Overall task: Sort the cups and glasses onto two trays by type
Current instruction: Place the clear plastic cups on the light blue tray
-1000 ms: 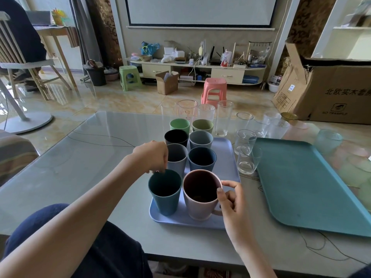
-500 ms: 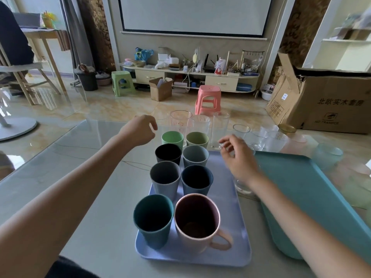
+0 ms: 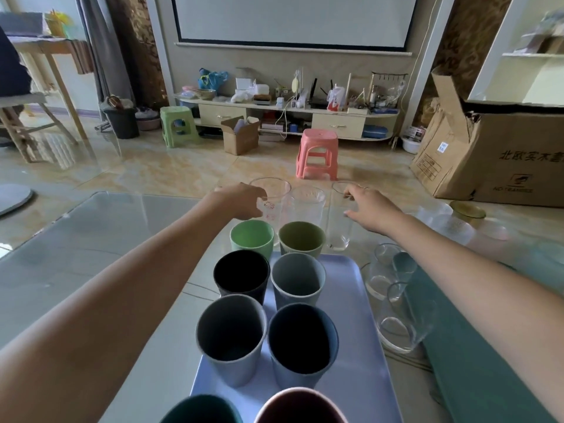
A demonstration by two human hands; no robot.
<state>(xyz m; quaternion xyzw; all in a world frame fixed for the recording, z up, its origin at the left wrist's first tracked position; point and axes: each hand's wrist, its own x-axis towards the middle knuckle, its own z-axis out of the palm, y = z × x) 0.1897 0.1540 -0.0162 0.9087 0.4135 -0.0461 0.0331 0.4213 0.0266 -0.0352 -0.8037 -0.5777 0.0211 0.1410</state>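
Glasses (image 3: 306, 206) stand between left hand (image 3: 241, 199) and right hand (image 3: 370, 209).

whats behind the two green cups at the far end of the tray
Three clear glasses stand behind the light green cup and olive cup. The left hand is at the wide glass, the right hand at the tall glass. The cups hide the other glasses' bases.

both forearms bare, no sleeves; left hand (image 3: 244, 199), right hand (image 3: 370, 209).
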